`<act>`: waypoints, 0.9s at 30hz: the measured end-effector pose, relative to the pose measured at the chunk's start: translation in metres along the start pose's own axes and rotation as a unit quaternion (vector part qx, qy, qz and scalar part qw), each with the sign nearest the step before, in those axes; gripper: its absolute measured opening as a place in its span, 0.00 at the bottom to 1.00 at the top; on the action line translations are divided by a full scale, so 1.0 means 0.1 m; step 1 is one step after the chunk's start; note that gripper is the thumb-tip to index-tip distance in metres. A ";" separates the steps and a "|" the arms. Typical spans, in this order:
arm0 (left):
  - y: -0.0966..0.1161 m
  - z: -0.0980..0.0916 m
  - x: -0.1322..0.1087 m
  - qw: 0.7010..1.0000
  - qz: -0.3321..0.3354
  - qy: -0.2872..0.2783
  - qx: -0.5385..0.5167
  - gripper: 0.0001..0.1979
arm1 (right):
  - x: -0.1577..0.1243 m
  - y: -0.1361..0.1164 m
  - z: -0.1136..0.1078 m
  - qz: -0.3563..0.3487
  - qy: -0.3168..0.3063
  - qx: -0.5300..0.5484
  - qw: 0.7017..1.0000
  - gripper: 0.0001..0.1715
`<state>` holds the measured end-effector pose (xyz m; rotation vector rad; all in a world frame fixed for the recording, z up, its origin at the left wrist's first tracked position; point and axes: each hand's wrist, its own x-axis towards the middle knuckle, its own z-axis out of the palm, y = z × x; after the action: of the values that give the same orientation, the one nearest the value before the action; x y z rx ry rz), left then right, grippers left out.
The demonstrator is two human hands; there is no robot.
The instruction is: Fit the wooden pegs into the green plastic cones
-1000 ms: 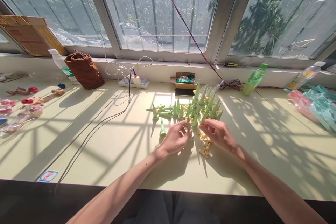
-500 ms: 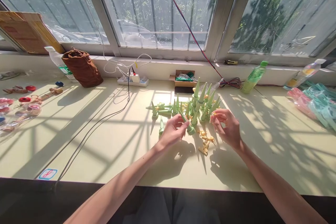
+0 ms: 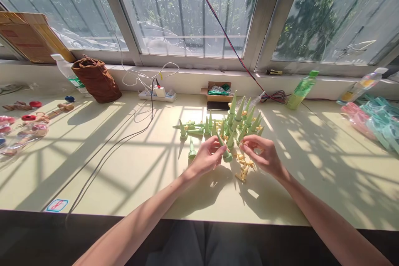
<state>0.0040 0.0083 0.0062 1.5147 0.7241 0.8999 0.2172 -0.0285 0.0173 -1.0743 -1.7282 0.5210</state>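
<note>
My left hand (image 3: pixel 206 154) is closed on a green cone-shaped piece (image 3: pixel 227 157), its wide base low and its point tilted up to the left. Thumb and fingertips of my right hand (image 3: pixel 262 153) are pinched together beside it, around a small yellow piece that the fingers mostly hide. Just behind both hands stands a cluster of green cones (image 3: pixel 238 117), some with yellow bits on them. Several small yellow pieces (image 3: pixel 242 173) lie loose on the table between my hands. One more green cone (image 3: pixel 192 149) stands upright left of my left hand.
A small open carton (image 3: pixel 220 97) sits behind the cones. A power strip (image 3: pixel 157 96) with cables, a brown pouch (image 3: pixel 96 81) and wooden toys (image 3: pixel 46 116) are to the left. A green bottle (image 3: pixel 301 91) and bagged teal straps (image 3: pixel 382 122) lie to the right.
My right hand has moved left and slightly down, bringing its fingertips close to the green cone. My left hand has barely moved and still holds the cone.
</note>
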 end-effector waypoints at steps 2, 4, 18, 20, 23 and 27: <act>0.01 0.01 0.00 1.000 0.002 -0.003 -0.001 0.17 | 0.00 0.00 0.01 0.010 -0.032 0.022 0.999 0.08; 0.02 0.03 -0.01 1.000 0.004 -0.009 -0.001 0.16 | 0.00 0.01 0.01 0.021 -0.058 0.037 0.997 0.09; 0.03 0.08 0.01 0.999 0.016 -0.019 -0.039 0.15 | 0.03 0.09 0.00 0.110 -0.104 0.150 0.977 0.12; 0.04 0.09 0.01 0.999 0.017 -0.015 -0.044 0.14 | 0.03 0.10 0.01 0.126 -0.100 0.179 0.971 0.12; 0.03 0.09 0.01 0.998 0.020 -0.009 -0.051 0.14 | 0.02 0.08 0.01 0.141 -0.099 0.196 0.965 0.12; 0.00 0.10 0.01 0.998 0.025 -0.001 -0.062 0.14 | 0.03 0.07 0.03 0.144 -0.101 0.193 0.965 0.14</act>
<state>0.0130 0.0045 0.0066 1.4287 0.6207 0.9639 0.2174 -0.0225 0.0127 -1.0167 -1.5584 1.1343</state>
